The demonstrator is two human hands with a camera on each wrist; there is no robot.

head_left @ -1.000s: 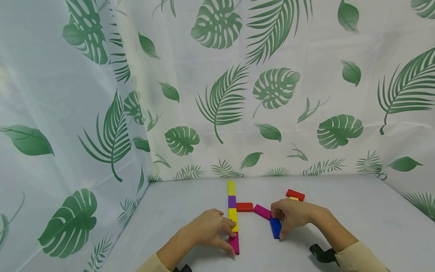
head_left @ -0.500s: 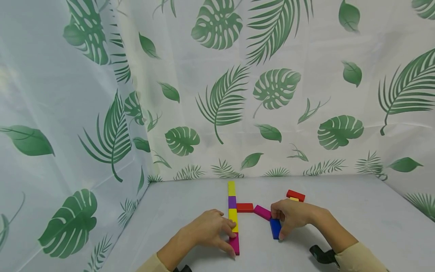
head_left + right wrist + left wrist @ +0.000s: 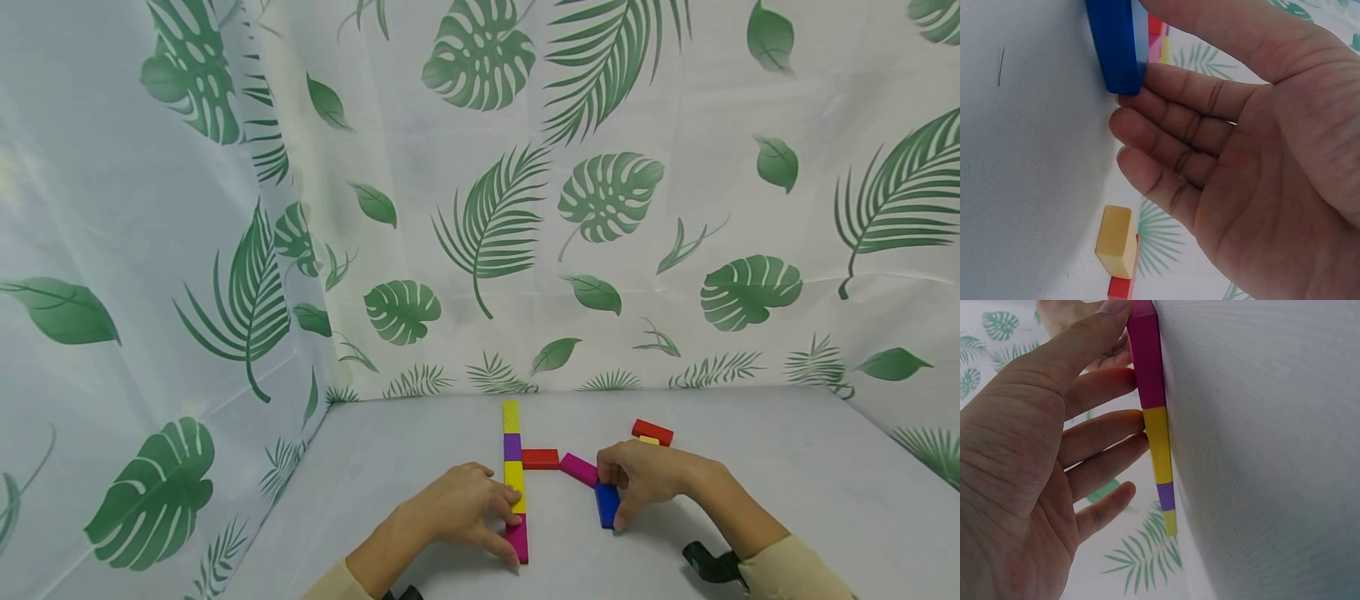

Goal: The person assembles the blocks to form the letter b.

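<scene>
A straight column of blocks ends at the near side in a magenta block (image 3: 517, 540). My left hand (image 3: 463, 504) lies along its left side. The thumb is at the magenta block's near end, and fairly straight fingertips touch that block and the yellow block (image 3: 1159, 447) beyond it. My right hand (image 3: 651, 475) pinches a blue block (image 3: 607, 506) lengthwise, thumb at the near end and fingers at the far end. The blue block lies on the table, its far end meeting a tilted magenta block (image 3: 579, 468). A red block (image 3: 540, 459) links that one to the column.
The column continues away through a purple block (image 3: 512, 447) to a second yellow block (image 3: 511, 415). Behind my right hand lie a loose red block (image 3: 652, 431) and a pale yellow block (image 3: 1116, 232). Leaf-printed cloth (image 3: 510, 250) hangs behind the white table (image 3: 420, 442).
The near end of the blue block has shifted very slightly left under my right hand. My left hand and the other blocks keep their places.
</scene>
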